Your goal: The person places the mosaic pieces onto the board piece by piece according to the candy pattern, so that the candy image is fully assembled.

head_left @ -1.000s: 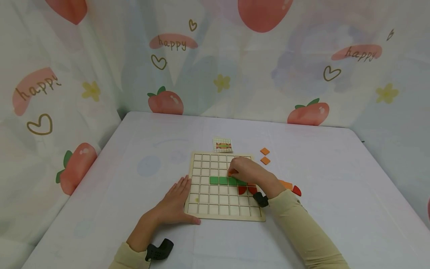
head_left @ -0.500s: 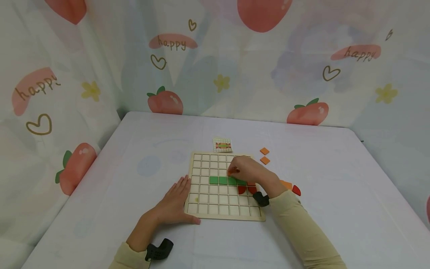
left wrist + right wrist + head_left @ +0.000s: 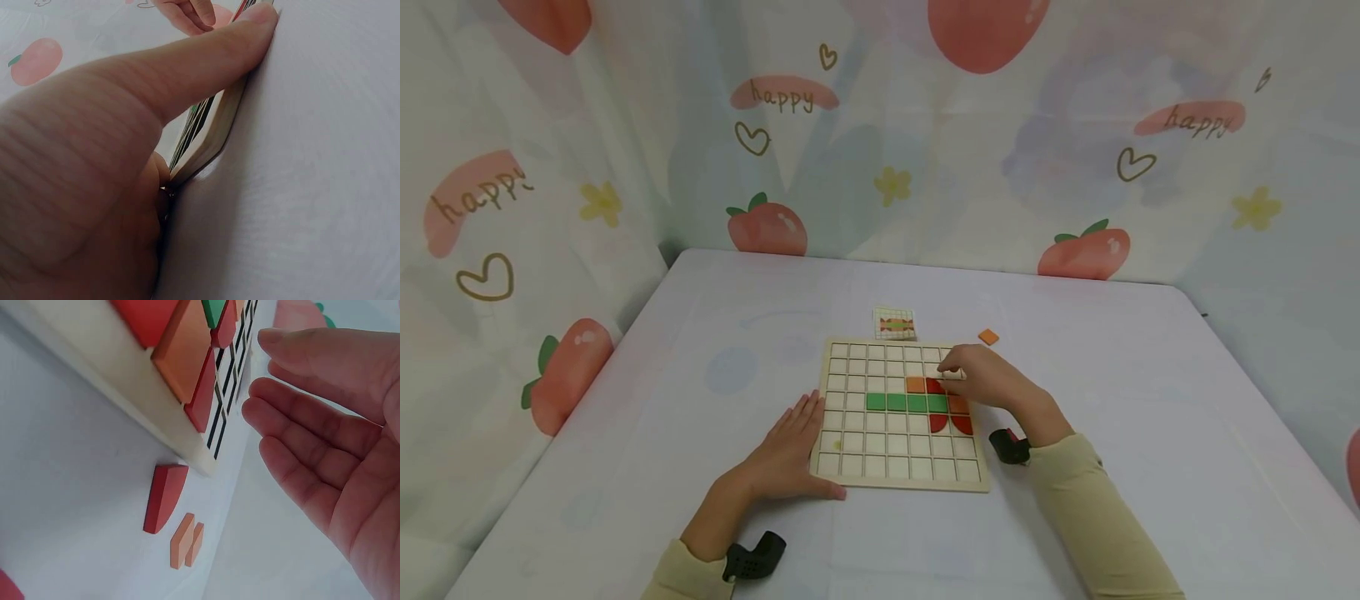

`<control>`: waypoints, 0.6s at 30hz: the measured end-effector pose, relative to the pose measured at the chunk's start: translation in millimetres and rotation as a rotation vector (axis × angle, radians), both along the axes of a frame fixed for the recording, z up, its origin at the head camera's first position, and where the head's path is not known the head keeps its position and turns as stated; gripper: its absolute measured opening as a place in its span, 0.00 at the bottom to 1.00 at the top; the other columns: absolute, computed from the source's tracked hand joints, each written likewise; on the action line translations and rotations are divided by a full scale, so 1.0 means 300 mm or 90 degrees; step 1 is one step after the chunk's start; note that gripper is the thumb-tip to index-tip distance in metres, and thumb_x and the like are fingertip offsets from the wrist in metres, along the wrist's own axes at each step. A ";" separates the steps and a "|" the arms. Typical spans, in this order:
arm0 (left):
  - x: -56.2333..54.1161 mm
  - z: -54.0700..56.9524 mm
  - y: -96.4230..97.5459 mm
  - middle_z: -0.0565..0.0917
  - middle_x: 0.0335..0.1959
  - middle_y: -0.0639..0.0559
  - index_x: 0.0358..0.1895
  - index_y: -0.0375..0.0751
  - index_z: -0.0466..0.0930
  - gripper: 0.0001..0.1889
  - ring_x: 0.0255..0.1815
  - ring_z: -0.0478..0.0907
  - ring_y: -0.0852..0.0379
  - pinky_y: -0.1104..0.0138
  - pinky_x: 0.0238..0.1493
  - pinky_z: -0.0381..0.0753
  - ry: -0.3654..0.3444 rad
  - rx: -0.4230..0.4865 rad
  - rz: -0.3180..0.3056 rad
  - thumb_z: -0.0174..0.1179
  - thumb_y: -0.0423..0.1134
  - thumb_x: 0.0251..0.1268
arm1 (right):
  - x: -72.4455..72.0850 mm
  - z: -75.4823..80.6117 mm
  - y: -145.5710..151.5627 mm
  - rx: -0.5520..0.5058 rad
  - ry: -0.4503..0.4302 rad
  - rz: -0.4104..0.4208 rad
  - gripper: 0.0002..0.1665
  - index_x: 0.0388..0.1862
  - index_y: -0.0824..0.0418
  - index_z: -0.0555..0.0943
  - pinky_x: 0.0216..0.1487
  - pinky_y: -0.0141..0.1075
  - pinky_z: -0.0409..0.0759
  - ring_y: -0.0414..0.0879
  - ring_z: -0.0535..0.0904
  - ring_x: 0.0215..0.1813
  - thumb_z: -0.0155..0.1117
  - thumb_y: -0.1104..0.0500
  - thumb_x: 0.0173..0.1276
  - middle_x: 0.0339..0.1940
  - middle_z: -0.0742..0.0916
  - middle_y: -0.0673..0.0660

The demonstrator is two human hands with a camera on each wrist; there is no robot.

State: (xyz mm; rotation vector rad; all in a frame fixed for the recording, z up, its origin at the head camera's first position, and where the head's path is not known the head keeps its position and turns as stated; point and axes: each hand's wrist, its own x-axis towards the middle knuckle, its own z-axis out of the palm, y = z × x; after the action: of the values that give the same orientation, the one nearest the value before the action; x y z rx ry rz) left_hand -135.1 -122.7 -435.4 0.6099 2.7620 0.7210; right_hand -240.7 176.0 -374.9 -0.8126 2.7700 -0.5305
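Observation:
In the head view my left hand (image 3: 786, 450) lies flat with straight fingers along the left edge of a wooden grid board (image 3: 898, 486); its thumb (image 3: 206, 59) runs along the front edge. My right hand (image 3: 992, 379) hovers over the board's right side, fingers loosely bent and holding nothing in the right wrist view. Several green squares (image 3: 897, 402) form a row on the board, ending at an orange square (image 3: 958, 405). Another orange square (image 3: 915, 384) sits above the row. Red quarter-round pieces (image 3: 938, 423) lie below the row, and a red piece (image 3: 935, 386) shows above it.
A small pattern card (image 3: 894, 323) lies behind the board. Beyond the right hand is a loose orange square (image 3: 988, 337). The right wrist view shows a loose red quarter-round piece (image 3: 165, 499) and two orange squares (image 3: 182, 540) on the table beside the board.
My right hand has let go of the orange square, which now shows in the grid, and has moved right. It now hides one loose orange square. The left hand stays put.

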 end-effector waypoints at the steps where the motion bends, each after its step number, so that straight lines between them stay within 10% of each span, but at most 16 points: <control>1: 0.000 0.000 0.000 0.37 0.73 0.42 0.71 0.32 0.36 0.66 0.72 0.31 0.50 0.56 0.68 0.38 -0.001 0.001 0.000 0.63 0.70 0.39 | -0.001 0.000 0.005 -0.003 -0.005 -0.004 0.13 0.45 0.67 0.83 0.48 0.45 0.75 0.51 0.77 0.46 0.64 0.63 0.61 0.43 0.83 0.58; 18: -0.005 -0.013 -0.003 0.37 0.73 0.43 0.72 0.33 0.36 0.67 0.72 0.31 0.51 0.56 0.68 0.38 0.002 -0.009 0.002 0.61 0.73 0.37 | -0.030 -0.018 0.088 -0.028 0.010 -0.045 0.14 0.45 0.69 0.82 0.45 0.45 0.76 0.52 0.78 0.46 0.65 0.64 0.60 0.42 0.84 0.59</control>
State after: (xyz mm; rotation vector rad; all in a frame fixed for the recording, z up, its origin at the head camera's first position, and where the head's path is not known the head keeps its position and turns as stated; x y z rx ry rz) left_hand -136.5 -123.6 -439.3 0.6049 2.7694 0.7017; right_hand -249.7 202.6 -380.4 -0.7329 2.8201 -0.6014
